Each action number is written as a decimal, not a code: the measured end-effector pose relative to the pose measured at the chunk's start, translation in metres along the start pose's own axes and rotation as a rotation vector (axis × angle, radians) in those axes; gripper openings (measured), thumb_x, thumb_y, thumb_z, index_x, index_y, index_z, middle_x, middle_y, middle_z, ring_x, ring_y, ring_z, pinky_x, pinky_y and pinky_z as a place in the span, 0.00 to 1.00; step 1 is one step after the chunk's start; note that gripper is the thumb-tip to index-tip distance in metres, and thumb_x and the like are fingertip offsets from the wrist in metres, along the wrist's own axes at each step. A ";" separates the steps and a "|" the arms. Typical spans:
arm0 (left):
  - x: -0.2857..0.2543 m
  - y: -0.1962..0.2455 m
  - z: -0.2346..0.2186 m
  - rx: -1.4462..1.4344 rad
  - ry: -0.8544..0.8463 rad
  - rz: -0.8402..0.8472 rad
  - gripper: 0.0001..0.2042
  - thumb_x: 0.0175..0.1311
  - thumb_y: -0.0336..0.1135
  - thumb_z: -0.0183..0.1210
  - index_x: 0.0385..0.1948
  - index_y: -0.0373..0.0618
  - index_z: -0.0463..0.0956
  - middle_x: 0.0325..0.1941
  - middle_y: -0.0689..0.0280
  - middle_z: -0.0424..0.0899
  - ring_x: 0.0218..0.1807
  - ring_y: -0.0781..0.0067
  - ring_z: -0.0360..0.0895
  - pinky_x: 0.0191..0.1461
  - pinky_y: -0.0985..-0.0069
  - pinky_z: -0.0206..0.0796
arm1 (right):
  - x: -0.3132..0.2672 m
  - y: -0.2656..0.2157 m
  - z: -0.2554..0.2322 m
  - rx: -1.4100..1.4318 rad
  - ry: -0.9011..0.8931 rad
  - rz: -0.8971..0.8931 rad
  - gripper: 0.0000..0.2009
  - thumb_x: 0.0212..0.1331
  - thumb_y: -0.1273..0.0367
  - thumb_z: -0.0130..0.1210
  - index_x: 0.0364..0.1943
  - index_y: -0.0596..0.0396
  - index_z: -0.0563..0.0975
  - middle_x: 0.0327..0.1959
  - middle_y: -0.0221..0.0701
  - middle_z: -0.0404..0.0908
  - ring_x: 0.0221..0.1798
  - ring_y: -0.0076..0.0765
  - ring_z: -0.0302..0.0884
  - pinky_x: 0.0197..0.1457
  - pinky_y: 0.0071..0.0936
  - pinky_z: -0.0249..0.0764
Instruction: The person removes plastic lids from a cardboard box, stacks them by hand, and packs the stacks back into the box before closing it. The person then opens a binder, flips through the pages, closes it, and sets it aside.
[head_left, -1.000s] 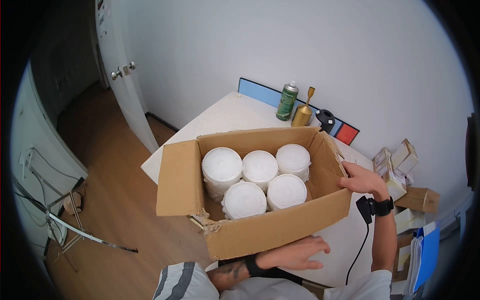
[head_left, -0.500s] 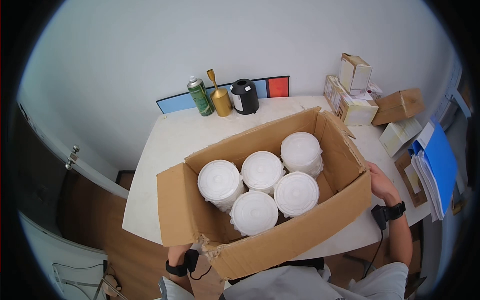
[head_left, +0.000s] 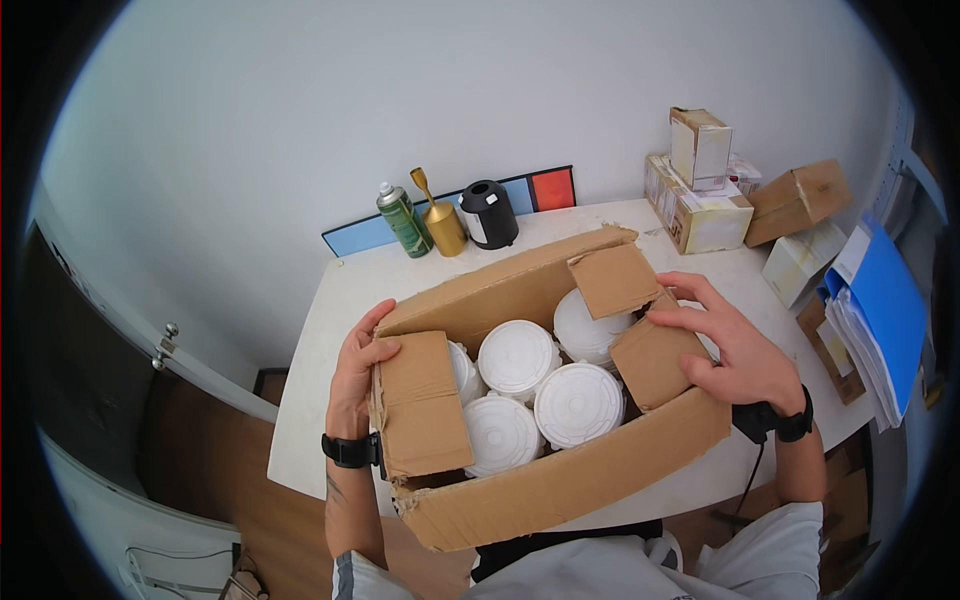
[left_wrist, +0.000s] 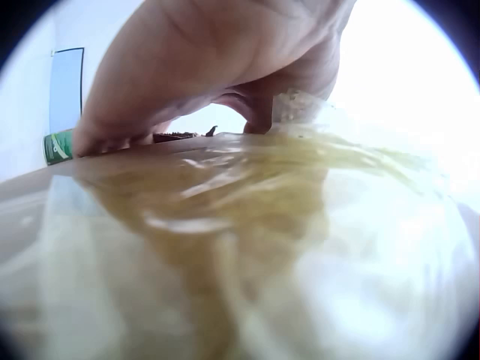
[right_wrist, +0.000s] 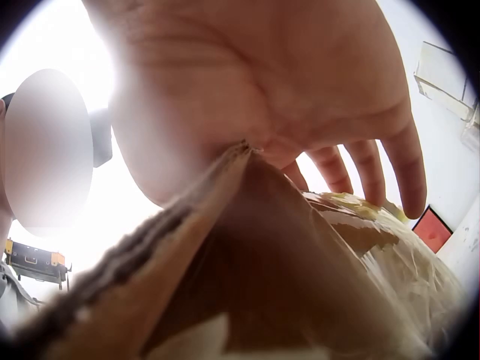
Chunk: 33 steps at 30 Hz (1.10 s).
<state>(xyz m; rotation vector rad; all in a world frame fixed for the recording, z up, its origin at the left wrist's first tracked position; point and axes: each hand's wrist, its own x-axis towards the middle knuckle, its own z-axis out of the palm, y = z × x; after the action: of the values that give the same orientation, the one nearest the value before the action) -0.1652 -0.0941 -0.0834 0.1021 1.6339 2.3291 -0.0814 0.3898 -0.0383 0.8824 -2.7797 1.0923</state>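
An open cardboard box [head_left: 570,490] with several stacks of white round lids [head_left: 580,404] spans the front of the table. Its left flap [head_left: 425,405] leans inward over the nearest stack. My left hand [head_left: 355,370] grips the box's back left corner, thumb over that flap's edge. On the right end, a torn flap in two pieces [head_left: 655,350] bends in over the lids. My right hand [head_left: 735,350] presses on this flap with its fingers spread. In the right wrist view, the palm [right_wrist: 262,82] is over the box's torn cardboard edge [right_wrist: 142,247].
At the wall stand a green spray can [head_left: 404,222], a gold bottle-shaped object [head_left: 443,228] and a black cylinder [head_left: 488,215]. Small boxes [head_left: 700,205] are stacked at the back right. A blue folder [head_left: 880,310] with papers is at the right edge. A door [head_left: 215,360] stands at the left.
Both end flaps have folded inward over the lids. My left hand has come from below the box to its left end, and the right from its outer end onto the flap.
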 end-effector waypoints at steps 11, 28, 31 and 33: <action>-0.031 -0.016 0.024 0.670 -0.256 0.694 0.26 0.60 0.59 0.64 0.48 0.46 0.89 0.73 0.46 0.71 0.81 0.38 0.57 0.82 0.43 0.44 | -0.074 0.002 0.000 -0.386 0.085 -0.227 0.50 0.41 0.38 0.76 0.69 0.48 0.70 0.78 0.54 0.59 0.71 0.66 0.69 0.70 0.53 0.72; -0.028 -0.038 0.040 0.603 -0.091 0.700 0.35 0.63 0.72 0.58 0.48 0.44 0.88 0.73 0.50 0.70 0.81 0.42 0.55 0.82 0.45 0.47 | -0.011 0.003 -0.028 0.101 0.621 0.204 0.22 0.77 0.55 0.49 0.38 0.63 0.80 0.50 0.46 0.80 0.48 0.42 0.80 0.52 0.34 0.78; -0.030 -0.038 0.047 0.615 -0.111 0.705 0.43 0.63 0.80 0.51 0.51 0.43 0.86 0.72 0.51 0.70 0.82 0.42 0.53 0.82 0.45 0.45 | 0.039 0.009 -0.022 -0.083 0.489 0.400 0.21 0.77 0.56 0.48 0.47 0.65 0.80 0.53 0.45 0.83 0.52 0.41 0.81 0.58 0.33 0.76; -0.033 -0.038 0.044 0.670 -0.150 0.721 0.43 0.65 0.78 0.50 0.56 0.41 0.83 0.71 0.53 0.72 0.82 0.42 0.53 0.83 0.44 0.43 | 0.057 0.048 -0.001 -0.020 0.499 0.193 0.22 0.76 0.58 0.50 0.60 0.63 0.78 0.56 0.46 0.84 0.57 0.43 0.81 0.64 0.35 0.74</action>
<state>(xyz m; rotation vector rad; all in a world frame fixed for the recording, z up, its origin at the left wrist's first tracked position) -0.1164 -0.0517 -0.0995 1.1350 2.5102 1.9670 -0.1543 0.3905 -0.0540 0.2840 -2.4784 1.1185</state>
